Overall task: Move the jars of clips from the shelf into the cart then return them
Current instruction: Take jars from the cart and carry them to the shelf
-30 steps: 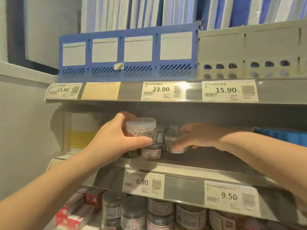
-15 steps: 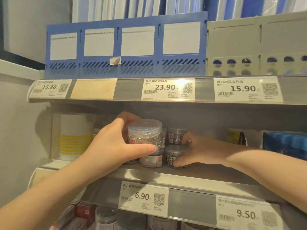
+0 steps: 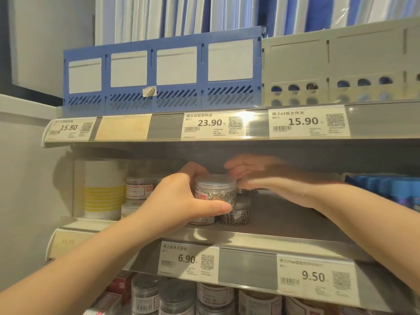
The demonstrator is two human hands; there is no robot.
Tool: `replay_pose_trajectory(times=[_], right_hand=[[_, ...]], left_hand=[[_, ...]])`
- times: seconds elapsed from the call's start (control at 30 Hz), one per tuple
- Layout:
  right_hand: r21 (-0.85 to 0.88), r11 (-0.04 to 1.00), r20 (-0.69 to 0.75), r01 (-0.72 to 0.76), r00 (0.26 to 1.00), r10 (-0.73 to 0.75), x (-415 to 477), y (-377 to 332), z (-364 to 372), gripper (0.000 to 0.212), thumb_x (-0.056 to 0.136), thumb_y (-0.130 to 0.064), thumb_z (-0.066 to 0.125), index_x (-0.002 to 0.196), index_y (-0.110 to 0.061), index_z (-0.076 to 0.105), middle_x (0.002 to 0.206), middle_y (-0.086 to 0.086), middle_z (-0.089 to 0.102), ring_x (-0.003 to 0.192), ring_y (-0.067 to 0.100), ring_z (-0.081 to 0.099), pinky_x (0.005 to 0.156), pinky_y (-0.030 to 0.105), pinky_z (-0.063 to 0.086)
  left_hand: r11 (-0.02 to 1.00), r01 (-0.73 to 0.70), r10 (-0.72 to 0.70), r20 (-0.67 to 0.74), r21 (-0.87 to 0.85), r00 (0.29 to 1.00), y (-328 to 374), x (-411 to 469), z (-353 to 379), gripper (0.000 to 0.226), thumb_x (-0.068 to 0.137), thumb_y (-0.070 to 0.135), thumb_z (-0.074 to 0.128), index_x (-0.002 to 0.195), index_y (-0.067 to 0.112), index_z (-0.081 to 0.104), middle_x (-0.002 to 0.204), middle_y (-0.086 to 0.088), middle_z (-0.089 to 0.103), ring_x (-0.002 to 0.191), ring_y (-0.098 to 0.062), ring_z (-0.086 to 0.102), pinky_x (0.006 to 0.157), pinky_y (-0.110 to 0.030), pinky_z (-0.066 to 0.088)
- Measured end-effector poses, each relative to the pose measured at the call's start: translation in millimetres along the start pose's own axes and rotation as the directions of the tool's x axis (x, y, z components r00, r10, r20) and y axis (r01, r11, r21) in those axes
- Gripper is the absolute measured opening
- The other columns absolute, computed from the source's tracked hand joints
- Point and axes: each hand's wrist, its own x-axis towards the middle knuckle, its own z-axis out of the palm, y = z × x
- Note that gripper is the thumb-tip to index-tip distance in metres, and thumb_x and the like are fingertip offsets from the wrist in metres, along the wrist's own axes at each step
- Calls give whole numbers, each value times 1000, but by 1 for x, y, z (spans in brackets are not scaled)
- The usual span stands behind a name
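Note:
On the middle shelf my left hand grips a clear jar of silver clips with a see-through lid, holding it on top of another jar. Just to the right, a smaller jar of clips stands on the shelf, touched by no hand. My right hand is blurred. It hovers above and behind that jar, at the level of the held jar's lid, fingers pointing left. More clip jars are stacked further left.
A white and yellow box stands at the shelf's left end, and blue-capped items at the right. Above are blue and grey file holders. Price tags line the shelf edges. Several more jars fill the shelf below.
My right hand has left the lower jar on the shelf and risen up and left towards the stack. My left hand still holds the same jar. The camera has moved closer.

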Motion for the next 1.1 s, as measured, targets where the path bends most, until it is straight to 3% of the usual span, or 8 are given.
replay_pose_trajectory(times=[0.07,0.13,0.23,0.33,0.43,0.53,0.77,1.1], right_hand=[[93,995,77,39,996,-46,-5,-4,1,37,74,-21,61,108,-34,55,113,-10,62,103,2,60,83,18,50],[12,1000,118,26,993,-27,-7,-4,4,44,71,-31,63,113,-40,51,123,-13,57,108,-2,57,87,19,49],[-99,995,20,-6,1000,8,-5,1,10,51,76,-34,76,118,-42,48,123,-16,57,111,1,56,99,27,46],[-109,993,-97,-45,995,35,1,3,15,47,73,-38,75,113,-44,51,115,-22,57,107,-1,56,90,20,46],[-79,987,-223,-141,967,120,4,2,11,37,79,-41,69,112,-39,53,104,-23,57,94,-6,52,70,13,38],[-85,980,-302,-178,942,145,4,6,5,37,79,-40,69,112,-32,53,100,-16,57,89,0,53,66,15,39],[-158,959,-310,-236,934,179,8,21,10,39,71,-45,75,103,-30,57,101,-16,57,86,-4,52,65,15,38],[-166,965,-316,-203,938,143,13,31,9,36,71,-41,78,98,-29,58,102,-10,58,80,-3,51,62,9,37]], left_hand=[[1000,-5,5,-16,31,1000,5,2,6,61,56,55,75,106,31,49,79,13,61,68,3,55,53,-9,40],[1000,-12,13,-42,26,999,9,4,12,61,56,55,75,106,32,47,79,14,59,69,4,54,53,-9,40],[998,-67,65,-95,-12,993,10,4,22,62,53,45,81,103,35,45,97,12,58,77,2,56,59,-7,42],[996,-90,85,-134,-30,987,7,2,24,72,53,43,83,111,38,41,109,15,53,89,-2,60,73,-13,48],[995,-69,54,-170,-78,984,6,1,23,55,69,40,76,111,36,41,98,16,55,75,3,62,65,-11,48],[998,-43,33,-210,-44,977,-1,4,24,27,84,17,62,95,33,44,89,3,59,67,-9,62,55,-17,43],[997,49,-41,-137,62,990,-3,5,24,18,84,7,48,80,23,41,72,-11,65,70,-23,65,62,-34,49],[991,125,-120,-81,50,989,-1,11,24,19,84,9,48,70,22,47,81,-6,64,77,-18,67,66,-28,49]])
